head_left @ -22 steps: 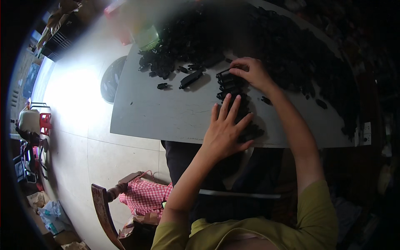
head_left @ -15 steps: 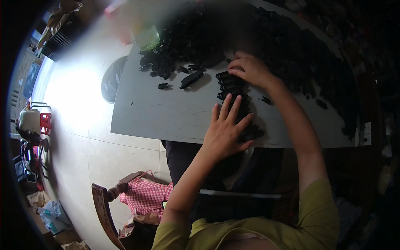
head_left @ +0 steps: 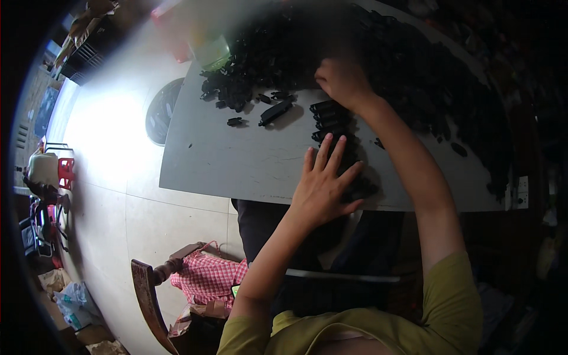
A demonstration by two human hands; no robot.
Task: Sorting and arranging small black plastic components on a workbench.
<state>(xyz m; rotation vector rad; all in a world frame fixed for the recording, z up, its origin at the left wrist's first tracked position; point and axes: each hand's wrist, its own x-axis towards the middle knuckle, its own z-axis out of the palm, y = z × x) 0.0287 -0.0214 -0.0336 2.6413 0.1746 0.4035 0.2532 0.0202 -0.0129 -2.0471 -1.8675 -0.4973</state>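
Note:
Spread and stretched out, my left hand (head_left: 323, 184) rests its fingertips on a row of black plastic pieces (head_left: 328, 116) lined up side by side near the table's front edge. It grips nothing. Beyond that row, at the near edge of a big heap of black plastic parts (head_left: 278, 44), is my right hand (head_left: 343, 83). Its fingers are curled together, and whatever they hold is hidden. A longer black piece (head_left: 276, 112) lies alone left of the row, with a small black part (head_left: 235, 122) beside it.
The heap spreads over the far and right side of the grey table (head_left: 225, 165). A greenish clear container (head_left: 212, 54) stands at the far left corner. A wooden chair (head_left: 145, 296) with a red checked cloth (head_left: 207, 275) is at lower left. A red stool (head_left: 65, 173) stands farther left.
My right hand has moved away from the far end of the row, up to the heap, and its fingers have curled in. My left hand stays on the row.

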